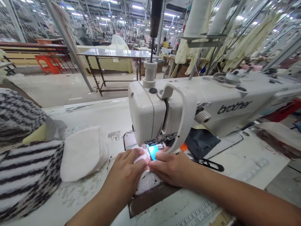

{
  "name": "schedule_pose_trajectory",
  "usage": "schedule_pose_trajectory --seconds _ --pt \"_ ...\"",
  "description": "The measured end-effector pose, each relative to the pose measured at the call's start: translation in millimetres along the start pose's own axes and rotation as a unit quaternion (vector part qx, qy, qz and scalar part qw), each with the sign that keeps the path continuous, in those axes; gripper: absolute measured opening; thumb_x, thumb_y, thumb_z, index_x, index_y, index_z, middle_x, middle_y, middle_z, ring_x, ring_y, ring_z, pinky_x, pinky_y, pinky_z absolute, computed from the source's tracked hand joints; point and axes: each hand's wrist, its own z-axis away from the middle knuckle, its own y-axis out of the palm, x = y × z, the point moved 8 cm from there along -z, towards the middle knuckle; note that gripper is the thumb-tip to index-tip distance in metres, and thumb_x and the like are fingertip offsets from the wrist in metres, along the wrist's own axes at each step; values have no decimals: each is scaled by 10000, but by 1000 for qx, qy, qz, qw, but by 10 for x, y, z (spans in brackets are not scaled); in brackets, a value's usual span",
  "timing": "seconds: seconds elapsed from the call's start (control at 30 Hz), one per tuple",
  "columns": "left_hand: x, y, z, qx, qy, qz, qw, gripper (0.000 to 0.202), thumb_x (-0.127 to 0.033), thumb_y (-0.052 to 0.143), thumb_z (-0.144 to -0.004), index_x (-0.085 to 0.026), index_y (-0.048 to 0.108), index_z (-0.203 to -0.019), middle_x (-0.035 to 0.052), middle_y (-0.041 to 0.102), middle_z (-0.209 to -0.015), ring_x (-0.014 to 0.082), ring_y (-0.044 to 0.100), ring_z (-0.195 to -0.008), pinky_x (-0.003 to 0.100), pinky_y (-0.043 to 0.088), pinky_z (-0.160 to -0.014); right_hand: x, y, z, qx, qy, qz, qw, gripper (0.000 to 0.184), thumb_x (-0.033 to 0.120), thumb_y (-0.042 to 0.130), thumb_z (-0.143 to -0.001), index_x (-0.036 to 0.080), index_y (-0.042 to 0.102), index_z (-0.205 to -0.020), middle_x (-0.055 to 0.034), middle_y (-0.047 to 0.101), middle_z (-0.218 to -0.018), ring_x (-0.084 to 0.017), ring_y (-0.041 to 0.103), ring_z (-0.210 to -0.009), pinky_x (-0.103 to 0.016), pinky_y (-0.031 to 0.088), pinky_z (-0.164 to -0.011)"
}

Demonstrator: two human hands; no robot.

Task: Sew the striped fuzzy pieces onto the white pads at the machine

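The left hand (125, 171) and right hand (170, 166) pinch a white padded fabric piece (141, 158) between clenched fingers (134, 153), its length running back under the Brother sewing machine's head (145, 117). Striped fabric (28, 175) and a white pad (82, 153) lie left on the table (117, 122).

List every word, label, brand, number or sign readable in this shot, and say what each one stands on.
"brother": black lettering on the arm of the cream-white industrial sewing machine.
Printed ruler strip on the white work table, right side: markings too small to read.
Second printed ruler strip, near edge of the table: markings too blurred to read.
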Motion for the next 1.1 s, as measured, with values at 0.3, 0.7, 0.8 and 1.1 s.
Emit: schedule_pose_trajectory --seconds 0.3,0.7,0.8,1.1 --pt "40 -29 -75 92 11 16 996 191 -283 453 -904 -265 555 -1064 36 567 -979 221 493 -950 338 373 -735 4 -67 1 -9 -17 -9 1000 212 267 450 -910 208 626 -807 4 580 -668 -140 499 -586 -284 335 -604" --pt "80 47 -24 90 -17 -13 996 216 -302 421 -915 -290 546 -1091 56 547 -1061 237 483 -964 396 372 -771 -8 -61 11 -16 -23 -20 999 267 281 416 -929 204 646 -818 -7 618 -690 -156 571 -657 -309 404 -696" --pt "83 19 -16 56 -33 -5 998 228 -289 419 -913 -291 565 -1087 63 547 -1034 231 495 -943 395 385 -759 -3 -85 2 -25 -22 -21 999 292 277 405 -933 203 655 -800 -13 630 -684 -155 574 -642 -303 419 -686" --pt "143 -130 -132 117 31 58 991 225 -290 465 -899 -271 676 -825 17 573 -853 164 522 -800 291 393 -705 -89 -102 7 -27 -6 -49 998 312 307 403 -937 214 678 -824 -20 639 -677 -140 574 -606 -284 430 -663"
